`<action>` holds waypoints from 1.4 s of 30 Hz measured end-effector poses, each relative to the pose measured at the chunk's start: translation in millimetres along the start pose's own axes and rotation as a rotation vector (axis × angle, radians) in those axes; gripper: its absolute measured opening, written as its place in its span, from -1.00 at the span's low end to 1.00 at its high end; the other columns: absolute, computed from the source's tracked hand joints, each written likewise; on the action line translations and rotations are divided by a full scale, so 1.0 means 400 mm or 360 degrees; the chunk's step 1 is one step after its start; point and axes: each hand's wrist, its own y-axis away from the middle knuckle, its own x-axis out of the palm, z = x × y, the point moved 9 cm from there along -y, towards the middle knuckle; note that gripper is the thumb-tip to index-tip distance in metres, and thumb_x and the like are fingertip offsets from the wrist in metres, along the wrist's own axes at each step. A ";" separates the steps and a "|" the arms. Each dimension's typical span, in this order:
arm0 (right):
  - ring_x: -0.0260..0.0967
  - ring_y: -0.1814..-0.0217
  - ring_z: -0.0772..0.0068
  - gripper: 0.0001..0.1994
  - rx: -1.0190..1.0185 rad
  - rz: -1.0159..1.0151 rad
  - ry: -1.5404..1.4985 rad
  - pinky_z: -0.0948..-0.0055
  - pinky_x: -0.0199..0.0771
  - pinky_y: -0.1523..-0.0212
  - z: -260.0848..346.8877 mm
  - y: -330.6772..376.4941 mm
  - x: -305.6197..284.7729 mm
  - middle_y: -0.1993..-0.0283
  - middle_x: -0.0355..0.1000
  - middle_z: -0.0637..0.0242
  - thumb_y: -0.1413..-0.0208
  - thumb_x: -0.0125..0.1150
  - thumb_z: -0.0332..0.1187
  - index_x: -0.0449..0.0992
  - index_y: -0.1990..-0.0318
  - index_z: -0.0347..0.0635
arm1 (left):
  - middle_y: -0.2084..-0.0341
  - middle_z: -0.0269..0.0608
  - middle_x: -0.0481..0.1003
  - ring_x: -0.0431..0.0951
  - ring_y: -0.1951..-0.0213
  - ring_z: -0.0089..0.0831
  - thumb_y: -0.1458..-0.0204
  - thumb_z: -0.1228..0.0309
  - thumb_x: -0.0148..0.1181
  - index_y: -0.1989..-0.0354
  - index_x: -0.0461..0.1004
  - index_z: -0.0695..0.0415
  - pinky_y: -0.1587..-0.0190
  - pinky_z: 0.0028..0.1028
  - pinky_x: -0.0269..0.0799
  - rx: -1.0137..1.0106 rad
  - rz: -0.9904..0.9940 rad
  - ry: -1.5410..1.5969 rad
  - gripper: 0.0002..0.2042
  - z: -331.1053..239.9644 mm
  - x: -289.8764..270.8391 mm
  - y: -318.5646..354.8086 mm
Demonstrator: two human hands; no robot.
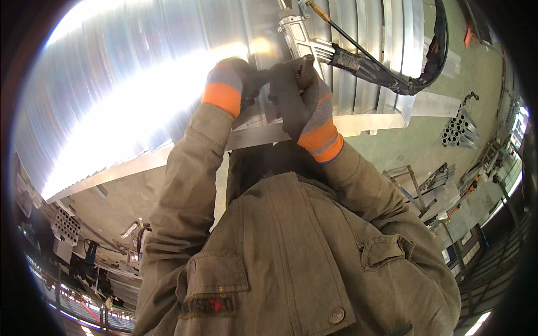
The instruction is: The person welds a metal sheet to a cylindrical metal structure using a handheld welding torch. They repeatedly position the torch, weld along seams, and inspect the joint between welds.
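Observation:
Both my hands wear dark grey gloves with orange cuffs and are raised together against a large ribbed aluminium panel (140, 73). My right hand (302, 98) is closed around the dark handle of a silver-bodied tool (297, 31) that points up the panel. My left hand (235, 84) is curled tight beside it, touching the right glove and gripping the same dark handle. A black wrapped cable (370, 67) with a brass-tipped line (319, 11) runs from the tool off to the right. The tool's tip is hidden behind my gloves.
A flat aluminium ledge (370, 123) runs along the panel's lower edge. Bundles of metal tubes lie on the floor at the right (459, 131) and at the left (66, 227). Metal frames and racks (431, 187) stand at the lower right. My olive jacket fills the lower middle.

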 end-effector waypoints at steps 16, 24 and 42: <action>0.50 0.49 0.43 -0.68 -0.0010 -0.0444 -0.0397 0.46 0.49 0.58 0.058 0.058 -0.361 0.41 0.49 0.20 -0.50 0.01 -0.26 0.48 0.27 -0.31 | 0.43 -0.22 0.66 0.58 0.47 -0.40 -0.10 0.04 0.47 0.11 0.71 0.20 0.36 -0.38 0.54 0.0254 -0.0060 0.0478 -0.56 -0.071 0.070 0.149; 0.47 0.56 0.43 -0.66 -0.0005 -0.0340 -0.0330 0.47 0.47 0.55 0.047 0.040 -0.361 0.44 0.48 0.22 -0.48 0.05 -0.25 0.48 0.34 -0.30 | 0.45 -0.14 0.66 0.59 0.52 -0.41 -0.09 0.11 0.40 0.21 0.71 0.25 0.44 -0.37 0.49 0.0034 0.0076 0.0228 -0.61 -0.129 0.215 0.075; 0.57 0.04 -0.04 -0.28 -0.0111 -0.1465 0.0859 0.07 0.60 0.01 -0.166 -0.265 -1.562 0.01 0.58 -0.04 -0.25 0.28 0.22 0.44 -0.20 -0.33 | 0.54 -0.26 0.52 0.46 0.57 -0.44 -0.07 0.27 0.51 0.26 0.65 0.27 0.56 -0.39 0.38 -0.0070 -0.0209 0.0640 -0.71 -0.061 0.215 0.091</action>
